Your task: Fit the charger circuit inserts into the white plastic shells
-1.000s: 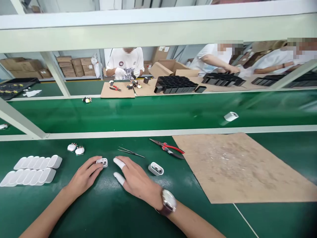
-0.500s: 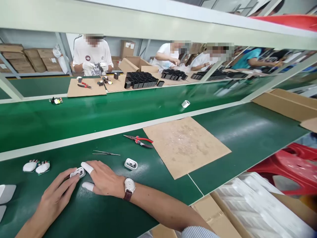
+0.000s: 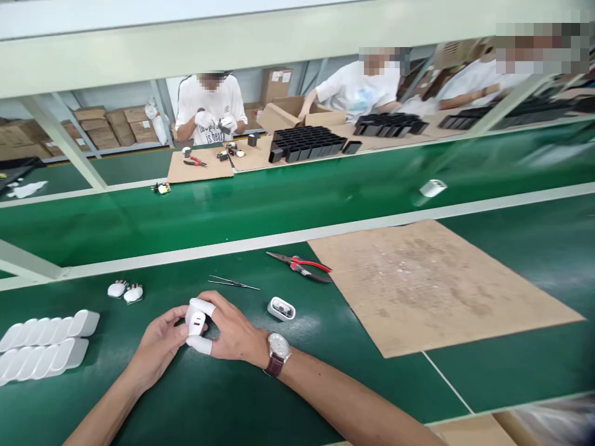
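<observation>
Both hands meet over the green table and hold a small white charger housing (image 3: pixel 195 321) upright between them. My left hand (image 3: pixel 158 344) cups it from the left with curled fingers. My right hand (image 3: pixel 230 331), with white finger cots on thumb and forefinger and a wristwatch, pinches it from the right. A second open white housing (image 3: pixel 281 308) lies on the mat just right of my right hand. Thin tweezers (image 3: pixel 232 283) lie beyond the hands.
Red-handled pliers (image 3: pixel 302 267) lie beside a brown cardboard sheet (image 3: pixel 432 285). Two rows of white shells (image 3: pixel 41 344) sit at the left, two small parts (image 3: pixel 124 291) behind them. A white housing (image 3: pixel 432 188) rides the green belt. Several people work across it with black trays (image 3: pixel 307 144).
The white housing has been lifted off the mat and now stands upright, gripped between both hands. The camera swung right and then back left.
</observation>
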`<state>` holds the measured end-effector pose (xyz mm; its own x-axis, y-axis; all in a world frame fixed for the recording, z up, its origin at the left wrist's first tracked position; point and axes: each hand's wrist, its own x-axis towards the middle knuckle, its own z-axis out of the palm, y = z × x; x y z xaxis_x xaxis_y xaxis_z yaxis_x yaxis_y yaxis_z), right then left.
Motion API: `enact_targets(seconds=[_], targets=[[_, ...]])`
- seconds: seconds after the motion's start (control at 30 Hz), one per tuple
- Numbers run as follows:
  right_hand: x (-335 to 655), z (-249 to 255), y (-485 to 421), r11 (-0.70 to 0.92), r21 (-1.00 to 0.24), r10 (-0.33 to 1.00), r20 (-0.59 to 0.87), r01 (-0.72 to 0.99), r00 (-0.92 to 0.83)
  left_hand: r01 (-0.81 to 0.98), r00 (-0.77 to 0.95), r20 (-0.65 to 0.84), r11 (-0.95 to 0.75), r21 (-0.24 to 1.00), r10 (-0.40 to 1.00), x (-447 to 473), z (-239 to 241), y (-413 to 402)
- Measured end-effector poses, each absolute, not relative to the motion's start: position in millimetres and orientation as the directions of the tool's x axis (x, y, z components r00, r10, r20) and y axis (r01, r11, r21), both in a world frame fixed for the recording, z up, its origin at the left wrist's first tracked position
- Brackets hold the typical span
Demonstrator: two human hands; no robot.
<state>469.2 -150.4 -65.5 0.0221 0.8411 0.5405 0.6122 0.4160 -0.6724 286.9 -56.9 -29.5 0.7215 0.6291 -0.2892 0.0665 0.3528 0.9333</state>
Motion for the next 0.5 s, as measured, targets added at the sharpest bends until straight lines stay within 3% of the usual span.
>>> enact_targets(seconds=[0.13, 0.5], targets=[[468.0, -66.4, -151.1, 0.381, -0.680, 0.860, 0.509, 0.626, 0.030, 0.071, 0.746, -0.340, 0.440, 0.895, 0.573, 286.5, -27.7, -58.5], [467.6, -64.3, -150.7, 0.371, -0.712, 0.873, 0.486, 0.597, 0.037, 0.070, 0.751, -0.359, 0.473, 0.878, 0.554, 290.3, -26.8, -58.5]])
